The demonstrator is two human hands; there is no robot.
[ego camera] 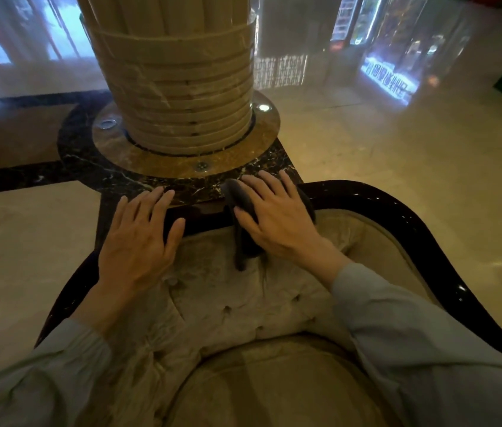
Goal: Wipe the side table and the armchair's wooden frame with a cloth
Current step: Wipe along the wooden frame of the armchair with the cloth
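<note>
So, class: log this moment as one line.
right hand presses dark grey cloth on glossy dark wooden frame | left hand flat beside

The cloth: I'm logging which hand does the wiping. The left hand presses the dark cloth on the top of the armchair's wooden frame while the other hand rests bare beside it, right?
Not quite. The head view shows the right hand pressing the dark cloth on the wooden frame; the left hand rests bare beside it.
</note>
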